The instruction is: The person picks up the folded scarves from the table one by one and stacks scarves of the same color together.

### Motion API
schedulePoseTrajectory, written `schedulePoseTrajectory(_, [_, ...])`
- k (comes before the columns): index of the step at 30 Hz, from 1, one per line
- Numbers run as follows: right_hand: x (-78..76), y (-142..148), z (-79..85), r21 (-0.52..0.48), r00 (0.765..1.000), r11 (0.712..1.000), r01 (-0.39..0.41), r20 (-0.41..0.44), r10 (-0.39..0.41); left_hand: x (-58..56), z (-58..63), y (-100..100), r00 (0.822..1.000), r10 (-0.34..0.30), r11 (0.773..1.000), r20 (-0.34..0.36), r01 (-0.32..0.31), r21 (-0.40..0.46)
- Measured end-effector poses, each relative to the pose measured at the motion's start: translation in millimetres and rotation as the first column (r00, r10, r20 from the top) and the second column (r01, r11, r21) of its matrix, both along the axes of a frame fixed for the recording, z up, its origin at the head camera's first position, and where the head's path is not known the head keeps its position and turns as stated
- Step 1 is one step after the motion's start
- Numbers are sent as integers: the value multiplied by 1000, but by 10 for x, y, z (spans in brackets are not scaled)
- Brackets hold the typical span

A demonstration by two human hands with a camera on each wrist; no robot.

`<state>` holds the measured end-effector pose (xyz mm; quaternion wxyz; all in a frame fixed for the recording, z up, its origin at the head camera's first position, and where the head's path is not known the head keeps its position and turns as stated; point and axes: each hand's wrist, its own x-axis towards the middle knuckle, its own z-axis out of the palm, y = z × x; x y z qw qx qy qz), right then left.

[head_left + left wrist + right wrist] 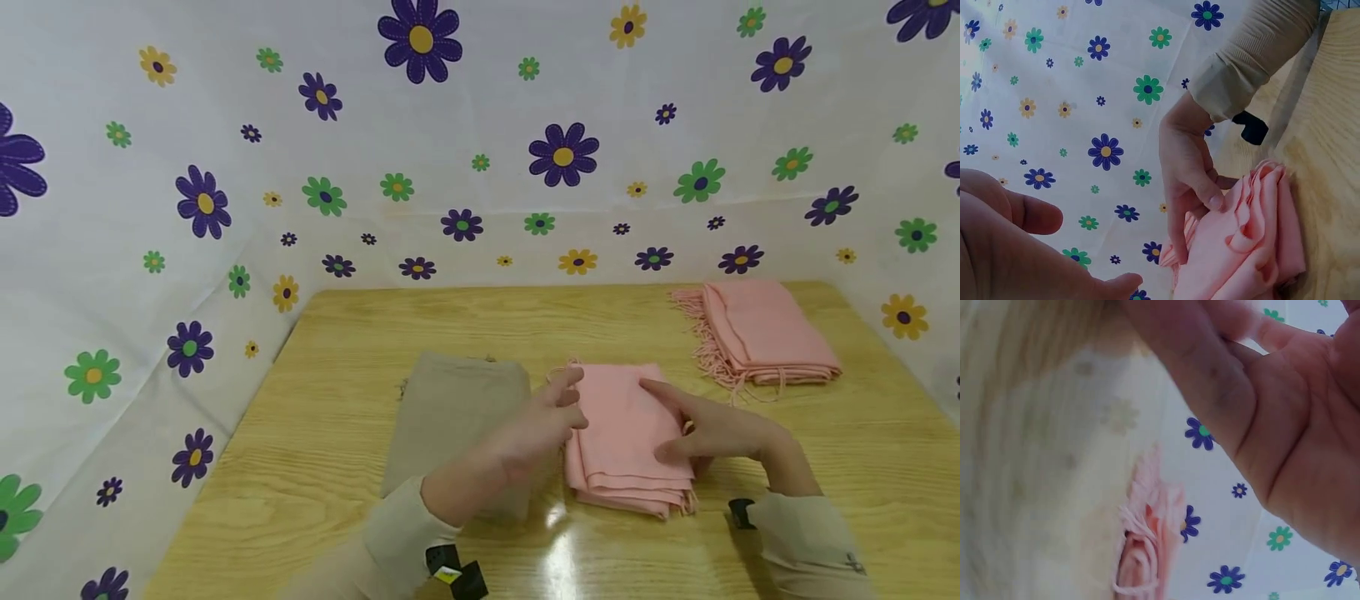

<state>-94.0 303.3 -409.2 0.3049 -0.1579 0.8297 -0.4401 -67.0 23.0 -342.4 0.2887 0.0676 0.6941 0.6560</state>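
Note:
A folded pink scarf [618, 425] lies on the table between the two hands, layered edges facing the near side and fringe at its near right corner. My left hand [543, 425] is at its left edge with fingers loosely bent; in the left wrist view that hand [1016, 244] holds nothing. On the other side, my right hand [723, 433] touches the scarf's right part, thumb and index finger spread over the top. Its remaining fingers are partly hidden beside the right edge. Beneath my left forearm lies a folded grey-beige cloth [457, 400], partly covered from sight.
Another folded pink scarf [772, 333] lies at the back right, its fringe pointing left. The wooden table [322, 467] meets a white cloth backdrop [480, 108] printed with flowers at the back and sides. Dark wrist devices sit at both cuffs.

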Motion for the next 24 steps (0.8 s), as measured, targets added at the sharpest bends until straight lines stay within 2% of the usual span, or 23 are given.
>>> schedulePoseTrajectory(4, [-10,103,103,5,1000,1000,16,-18,-16,-164,147,-11,998,-58,998,1,58,-14])
schedulePoseTrajectory(9, [-51,247,263,42,997,999,29,-69,-26,-358,228,72,995,-92,996,47,92,-5])
schedulePoseTrajectory(14, [-73,342,421,122,983,991,46,-185,-23,-471,235,247,994,-95,995,47,96,-36])
schedulePoseTrajectory(18, [-103,412,517,172,954,982,74,-301,-19,-546,221,412,994,-105,991,41,108,-83])
schedulePoseTrajectory(24, [-195,534,615,183,926,975,124,-376,-48,-695,197,651,990,-138,983,-3,136,-121])
